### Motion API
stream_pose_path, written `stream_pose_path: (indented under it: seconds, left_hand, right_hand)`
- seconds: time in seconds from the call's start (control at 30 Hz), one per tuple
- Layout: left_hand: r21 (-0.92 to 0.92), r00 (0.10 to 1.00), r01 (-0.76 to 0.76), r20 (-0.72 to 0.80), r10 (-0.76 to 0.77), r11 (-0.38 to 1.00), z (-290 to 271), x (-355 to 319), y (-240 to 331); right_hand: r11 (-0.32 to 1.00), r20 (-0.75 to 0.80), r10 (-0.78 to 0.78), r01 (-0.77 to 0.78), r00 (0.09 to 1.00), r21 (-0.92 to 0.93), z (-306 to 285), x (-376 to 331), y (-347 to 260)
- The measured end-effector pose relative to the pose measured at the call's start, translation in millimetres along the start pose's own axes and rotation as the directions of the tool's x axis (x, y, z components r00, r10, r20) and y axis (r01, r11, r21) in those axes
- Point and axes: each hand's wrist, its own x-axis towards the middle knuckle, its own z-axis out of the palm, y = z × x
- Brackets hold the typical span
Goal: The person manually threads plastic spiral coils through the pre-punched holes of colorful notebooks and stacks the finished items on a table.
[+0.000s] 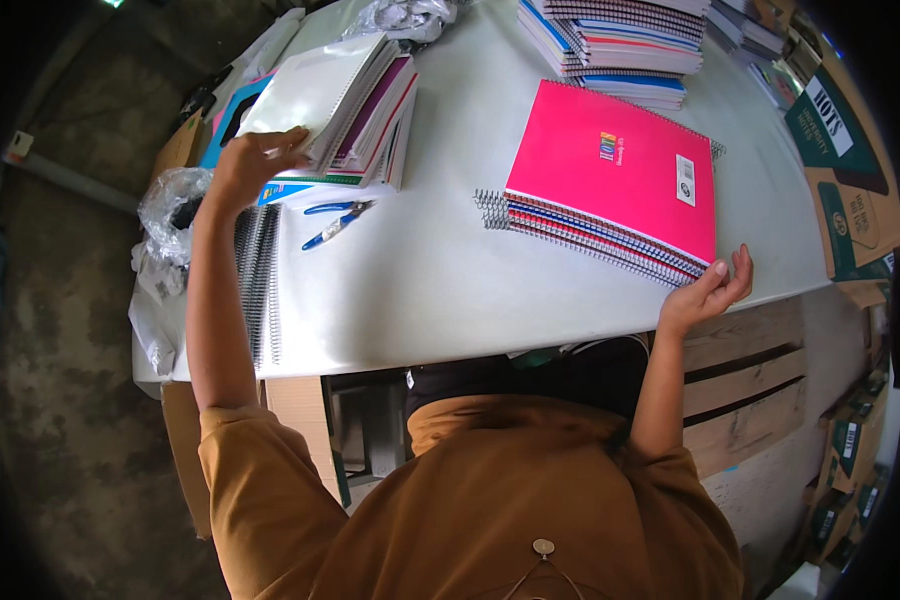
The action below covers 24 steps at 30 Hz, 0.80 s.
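A person's left hand (255, 165) rests its fingers on the near corner of a white-topped notebook stack (315, 85) at the table's left; whether it grips any pages cannot be told. The right hand (708, 290), loosely spread and palm upward, has its thumb at the near right corner of a pink-covered spiral notebook pile (610, 165). Blue-handled pliers (337, 222) lie just before the left stack, between the hands. Dark spiral coils (260, 290) line the table's left side, partly hidden by the left forearm, with crumpled clear plastic (175, 205) beside them. Beyond the pink pile rises another notebook stack (635, 45); printed cartons (840, 170) flank the white table (420, 290) at right.
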Motion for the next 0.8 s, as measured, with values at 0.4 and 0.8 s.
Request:
stream_pose_path:
  seconds: [0.4,0.8]
  left_hand:
    - [-0.281,0.935,0.234,0.326,-0.137,0.931,-17,23,-11]
    - [0.069,0.968,0.144,0.197,-0.155,0.987,-13,15,6]
  right_hand:
    - [0.997,0.035,0.022,-0.025,0.999,0.07,2,-2,1]
    - [0.989,0.065,0.056,-0.064,0.996,0.133,2,-1,5]
